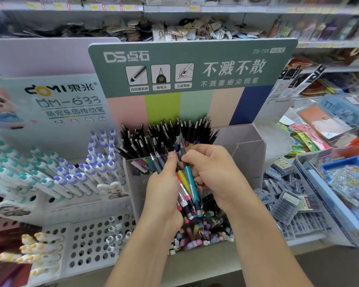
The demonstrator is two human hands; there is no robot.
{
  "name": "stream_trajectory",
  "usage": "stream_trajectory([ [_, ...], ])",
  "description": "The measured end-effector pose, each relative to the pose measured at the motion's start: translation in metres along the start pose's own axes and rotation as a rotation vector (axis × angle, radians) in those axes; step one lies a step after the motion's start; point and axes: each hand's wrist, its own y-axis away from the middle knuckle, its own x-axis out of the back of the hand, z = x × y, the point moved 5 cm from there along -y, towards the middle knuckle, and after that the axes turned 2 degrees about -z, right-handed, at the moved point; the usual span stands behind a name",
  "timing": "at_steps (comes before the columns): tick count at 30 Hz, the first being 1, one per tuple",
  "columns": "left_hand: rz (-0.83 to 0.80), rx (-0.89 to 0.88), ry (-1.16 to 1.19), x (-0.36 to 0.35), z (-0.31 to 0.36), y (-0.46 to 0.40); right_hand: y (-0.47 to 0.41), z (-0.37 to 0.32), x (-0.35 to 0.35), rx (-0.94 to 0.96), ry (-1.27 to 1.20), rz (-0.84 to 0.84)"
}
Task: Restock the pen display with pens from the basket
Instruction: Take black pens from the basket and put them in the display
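both my left hand [164, 189] and right hand [211, 172] grip a bundle of pens [188, 187] right in front of the ds display's clear bin [247, 146], which is packed with black-capped pens [166, 135].

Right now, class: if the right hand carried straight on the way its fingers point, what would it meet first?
The right hand points left toward the bundle of pens it already pinches; just beyond lies the left hand gripping that bundle. Depth is unclear, so probably its fingers.

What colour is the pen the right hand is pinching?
Teal, with a dark grey upper part. The head view shows the pen between the right hand's fingertips.
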Motion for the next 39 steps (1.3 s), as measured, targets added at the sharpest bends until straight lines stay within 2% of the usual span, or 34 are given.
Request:
stream_trajectory([
  [2,-0.023,0.002,0.026,-0.004,0.002,0.003,0.000,-0.001,0.002,0.001,-0.097,-0.005],
  [4,-0.047,0.019,0.055,-0.006,0.004,0.006,-0.002,-0.005,0.010,0.039,-0.299,0.014],
  [7,-0.059,0.035,0.084,-0.006,0.005,0.010,-0.003,-0.015,0.032,0.166,-0.594,0.123],
  [10,-0.083,0.056,0.097,-0.006,0.004,0.012,-0.005,-0.027,0.052,0.343,-0.704,0.276],
  [12,-0.099,0.065,0.094,-0.006,0.002,0.011,-0.007,-0.033,0.063,0.506,-0.523,0.441],
  [14,-0.103,0.062,0.096,-0.005,0.001,0.009,-0.010,-0.038,0.063,0.639,-0.164,0.564],
  [16,-0.112,0.059,0.098,-0.005,0.002,0.009,-0.015,-0.039,0.054,0.690,0.139,0.573],
  [18,-0.130,0.062,0.095,-0.005,0.002,0.009,-0.016,-0.037,0.045,0.728,0.335,0.560],
  [24,-0.180,0.095,0.105,-0.008,0.004,0.014,-0.023,-0.028,0.033,0.776,0.586,0.549],
  [28,-0.215,0.087,0.110,-0.010,0.007,0.016,-0.027,-0.020,0.037,0.793,0.696,0.623],
  [31,-0.224,0.072,0.088,-0.011,0.006,0.015,-0.028,-0.016,0.039,0.754,0.733,0.602],
  [35,-0.249,0.042,0.053,-0.013,0.007,0.013,-0.001,-0.026,0.045,0.774,0.544,0.686],
  [36,-0.261,0.038,0.044,-0.015,0.007,0.012,0.005,-0.027,0.047,0.740,0.456,0.663],
  [37,-0.274,0.035,0.035,-0.016,0.007,0.012,0.006,-0.027,0.047,0.656,0.365,0.570],
  [39,-0.308,0.031,0.015,-0.020,0.008,0.010,0.002,-0.017,0.036,0.368,0.179,0.221],
])
